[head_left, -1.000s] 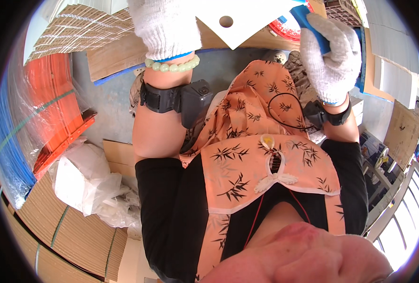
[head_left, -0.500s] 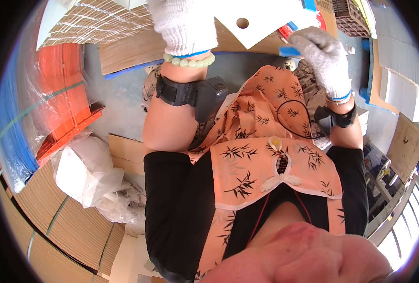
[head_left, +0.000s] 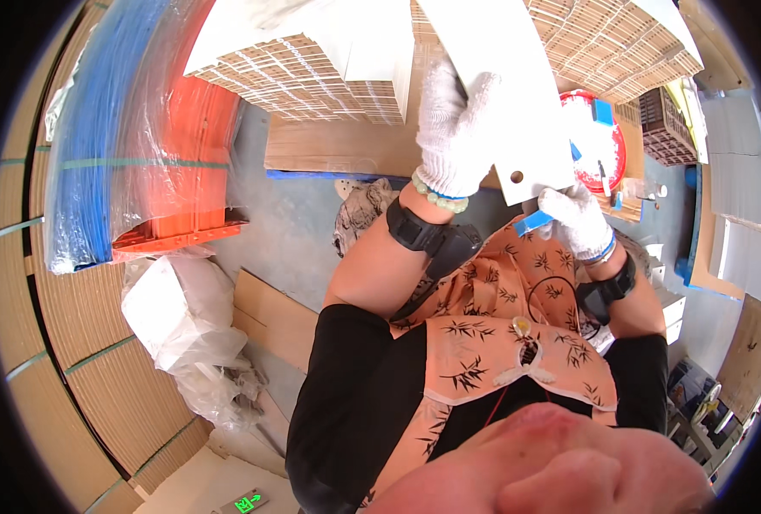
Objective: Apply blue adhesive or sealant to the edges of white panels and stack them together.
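Observation:
A white board [head_left: 518, 94] with a round hole near its lower end slants in front of me. Along its left edge, my left hand [head_left: 456, 137] in a white knit glove grips it, thumb lying over the face and the other fingers partly hidden. My right hand [head_left: 573, 221], gloved too, is closed on a small blue block [head_left: 532, 224] close below the board's holed end. Whether the block touches the board I cannot tell. Just right of the board, a red round tray [head_left: 622, 154] carries white material and another blue block [head_left: 602, 112].
Stacks of white boards with brown edges [head_left: 303, 77] stand left and right [head_left: 616, 43] on a cardboard-covered surface [head_left: 329, 154]. A brown crate [head_left: 665, 128] is at the right. Orange and blue wrapped panels [head_left: 175, 163], plastic wrap [head_left: 179, 308] and bundled cardboard [head_left: 89, 343] line the left.
The view has shifted, showing more of the board and stacks. My left hand now shows on the board's edge. My right hand has brought the blue block close to the board's holed end.

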{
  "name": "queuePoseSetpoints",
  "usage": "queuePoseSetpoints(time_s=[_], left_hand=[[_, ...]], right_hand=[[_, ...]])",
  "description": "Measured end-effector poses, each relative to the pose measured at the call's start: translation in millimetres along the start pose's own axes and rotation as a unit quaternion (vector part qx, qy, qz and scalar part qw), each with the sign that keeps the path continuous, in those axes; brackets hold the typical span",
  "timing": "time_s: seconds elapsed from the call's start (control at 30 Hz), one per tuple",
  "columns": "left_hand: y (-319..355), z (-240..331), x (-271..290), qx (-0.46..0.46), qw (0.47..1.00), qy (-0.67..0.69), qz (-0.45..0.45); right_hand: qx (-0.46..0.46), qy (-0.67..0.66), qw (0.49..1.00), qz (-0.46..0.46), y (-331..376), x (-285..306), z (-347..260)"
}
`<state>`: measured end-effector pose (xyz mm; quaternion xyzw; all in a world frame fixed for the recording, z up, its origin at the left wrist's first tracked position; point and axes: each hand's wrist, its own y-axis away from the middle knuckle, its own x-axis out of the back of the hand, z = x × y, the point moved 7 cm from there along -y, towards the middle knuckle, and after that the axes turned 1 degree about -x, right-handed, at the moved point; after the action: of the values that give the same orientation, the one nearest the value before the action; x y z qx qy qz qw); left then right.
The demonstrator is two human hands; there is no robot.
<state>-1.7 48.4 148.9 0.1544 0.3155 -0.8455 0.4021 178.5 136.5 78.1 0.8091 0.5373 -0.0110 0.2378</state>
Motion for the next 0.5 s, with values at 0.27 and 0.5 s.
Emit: queuePoseSetpoints(time_s=[0.27, 0.5], left_hand=[[-4, -29, -2, 0.034, 0.993, -0.091, -0.067], [10, -92, 8, 0.3, 0.949, -0.079, -0.059]], right_hand=[[0.009, -0.1, 0.995, 0.012, 7, -10, -7], [0.106, -0.381, 0.917, 0.046, 32, 45, -28]])
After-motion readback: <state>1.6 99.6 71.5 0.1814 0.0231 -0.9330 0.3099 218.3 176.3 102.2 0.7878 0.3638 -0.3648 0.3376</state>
